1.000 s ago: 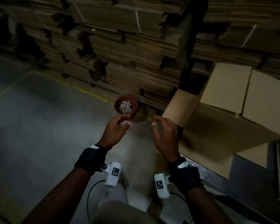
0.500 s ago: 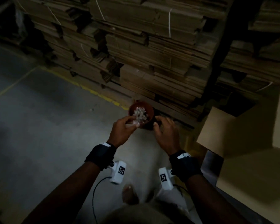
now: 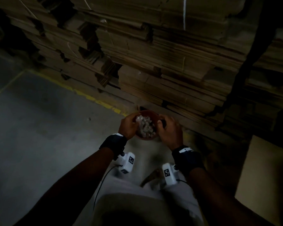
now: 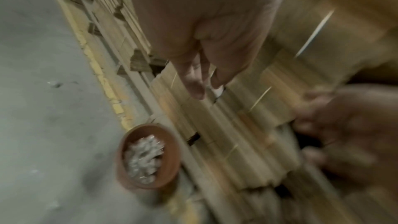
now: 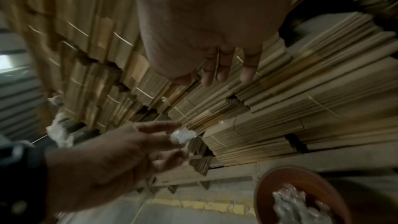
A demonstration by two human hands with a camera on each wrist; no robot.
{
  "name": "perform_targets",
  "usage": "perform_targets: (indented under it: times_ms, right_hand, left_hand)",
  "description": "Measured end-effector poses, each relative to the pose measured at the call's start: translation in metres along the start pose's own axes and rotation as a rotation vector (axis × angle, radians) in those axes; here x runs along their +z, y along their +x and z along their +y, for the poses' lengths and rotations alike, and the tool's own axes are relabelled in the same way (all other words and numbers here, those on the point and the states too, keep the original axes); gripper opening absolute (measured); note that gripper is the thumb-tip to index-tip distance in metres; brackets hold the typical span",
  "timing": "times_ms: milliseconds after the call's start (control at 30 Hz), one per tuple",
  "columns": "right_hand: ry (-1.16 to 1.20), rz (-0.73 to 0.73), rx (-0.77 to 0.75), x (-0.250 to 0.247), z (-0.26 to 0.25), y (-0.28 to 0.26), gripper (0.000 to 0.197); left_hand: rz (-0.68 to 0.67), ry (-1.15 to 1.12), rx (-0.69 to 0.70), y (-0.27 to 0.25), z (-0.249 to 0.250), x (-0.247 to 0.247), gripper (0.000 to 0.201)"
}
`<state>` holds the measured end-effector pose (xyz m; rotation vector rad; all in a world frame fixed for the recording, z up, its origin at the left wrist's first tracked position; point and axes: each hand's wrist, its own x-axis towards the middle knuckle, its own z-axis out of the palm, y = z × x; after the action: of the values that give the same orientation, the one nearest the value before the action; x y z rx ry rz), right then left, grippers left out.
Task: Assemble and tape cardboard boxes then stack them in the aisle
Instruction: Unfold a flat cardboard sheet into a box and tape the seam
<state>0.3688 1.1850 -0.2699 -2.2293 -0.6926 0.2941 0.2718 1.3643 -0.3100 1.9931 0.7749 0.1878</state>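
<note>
A brown bowl (image 3: 153,115) full of crumpled clear tape scraps (image 3: 145,127) sits on the floor by the cardboard stacks; it also shows in the left wrist view (image 4: 172,156) and the right wrist view (image 5: 301,176). My left hand (image 3: 136,121) hovers over the bowl's left side and pinches a small white tape wad (image 5: 183,135) between thumb and fingers. My right hand (image 3: 163,124) hangs over the bowl's right rim. Its fingers (image 5: 223,72) are loose and nearly straight and hold nothing. An assembled cardboard box (image 3: 265,168) shows at the right edge.
Tall strapped bundles of flat cardboard (image 3: 153,54) fill the far side, bordered by a yellow floor line (image 3: 95,100). Grey concrete floor (image 3: 39,136) spreads to the left. My own legs (image 3: 137,201) are below the hands.
Both hands have moved forward and down to the bowl, the left still pinching the tape wad. The view has swung left, so the assembled box has slid to the right edge.
</note>
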Motion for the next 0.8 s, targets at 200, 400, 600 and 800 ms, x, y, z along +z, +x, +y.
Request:
perform_targets:
  times_ms: [200,400,600,800]
  right_hand:
    - [0.026,0.041,0.011,0.063,0.057,0.055,0.035]
    - [0.026,0.043,0.08,0.092,0.077,0.078,0.038]
    - [0.037,0.032,0.14,0.056,0.032,0.072,0.04]
    - [0.05,-0.001,0.149,-0.006,-0.018,0.043,0.044]
  left_hand:
    - [-0.145,0.169,-0.046,0.092,-0.072,0.042,0.052]
    - [-0.256,0.235,-0.033,0.139,-0.094,0.05,0.044]
    - [-0.195,0.13,-0.003,0.111,-0.037,-0.001,0.049]
    - [-0.127,0.085,0.028,0.036,0.049,-0.047,0.048]
